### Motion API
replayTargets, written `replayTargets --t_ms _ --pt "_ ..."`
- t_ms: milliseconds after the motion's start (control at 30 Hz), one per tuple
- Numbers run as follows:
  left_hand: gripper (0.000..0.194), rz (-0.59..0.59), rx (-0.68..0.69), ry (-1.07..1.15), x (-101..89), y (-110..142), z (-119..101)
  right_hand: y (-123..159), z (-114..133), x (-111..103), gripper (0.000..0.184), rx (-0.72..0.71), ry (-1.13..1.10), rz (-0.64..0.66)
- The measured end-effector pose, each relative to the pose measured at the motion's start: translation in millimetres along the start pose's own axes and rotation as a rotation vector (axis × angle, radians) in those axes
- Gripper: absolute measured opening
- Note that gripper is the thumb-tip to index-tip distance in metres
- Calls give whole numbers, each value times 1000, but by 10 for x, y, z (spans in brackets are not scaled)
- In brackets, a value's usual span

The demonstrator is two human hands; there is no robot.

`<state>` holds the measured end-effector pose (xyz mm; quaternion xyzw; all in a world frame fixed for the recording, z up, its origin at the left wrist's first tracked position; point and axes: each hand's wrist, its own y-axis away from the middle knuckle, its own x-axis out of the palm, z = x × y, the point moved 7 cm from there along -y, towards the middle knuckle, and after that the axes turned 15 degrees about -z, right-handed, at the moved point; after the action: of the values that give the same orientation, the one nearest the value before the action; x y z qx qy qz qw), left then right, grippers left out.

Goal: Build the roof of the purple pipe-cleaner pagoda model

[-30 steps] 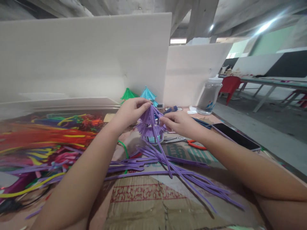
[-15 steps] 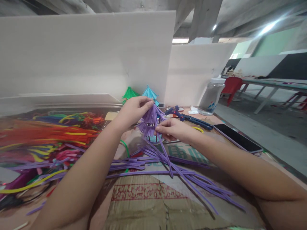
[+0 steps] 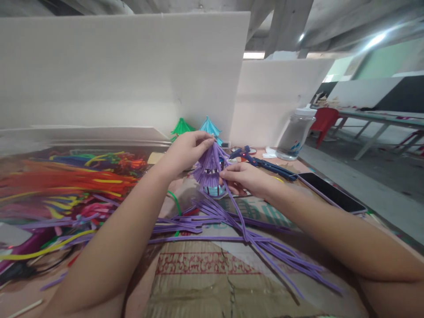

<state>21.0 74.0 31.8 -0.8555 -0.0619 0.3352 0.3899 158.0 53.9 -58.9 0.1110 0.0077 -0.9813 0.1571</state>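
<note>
A small tiered pavilion model [image 3: 209, 180] with purple pipe-cleaner roofs stands upright on the cardboard. My left hand [image 3: 194, 148] is closed at its peak, fingertips pinching the top of the purple roof. At the model's right side my right hand [image 3: 239, 176] pinches a purple pipe cleaner [image 3: 236, 205], whose long end hangs down in front. More purple pipe cleaners [image 3: 281, 251] lie in a loose spread on the cardboard [image 3: 195, 287] below. Behind the model, partly hidden by it and my left hand, are a green roof [image 3: 182, 126] and a light blue roof [image 3: 209, 127].
Piles of orange, yellow and other pipe cleaners [image 3: 69, 176] fill the left side. A dark blue glue gun [image 3: 265, 167], a phone [image 3: 331, 192] and a clear water bottle [image 3: 294, 134] are on the right. White boards [image 3: 115, 75] stand along the back.
The view has shifted slightly. My right hand still pinches the purple pipe cleaner, and its hanging end has swung a little to the right. My left hand stays at the peak.
</note>
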Motion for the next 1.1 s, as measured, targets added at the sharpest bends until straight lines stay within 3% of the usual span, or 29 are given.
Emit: replayTargets --t_ms 300,633,1100 --pt "39 103 7 25 -22 44 -60 12 -27 46 23 -1 -29 12" --pt "32 95 30 19 17 28 -29 -10 -45 45 23 2 -21 -7" --pt "35 -37 25 -63 -68 -4 -57 27 -15 57 26 -16 -11 -5"
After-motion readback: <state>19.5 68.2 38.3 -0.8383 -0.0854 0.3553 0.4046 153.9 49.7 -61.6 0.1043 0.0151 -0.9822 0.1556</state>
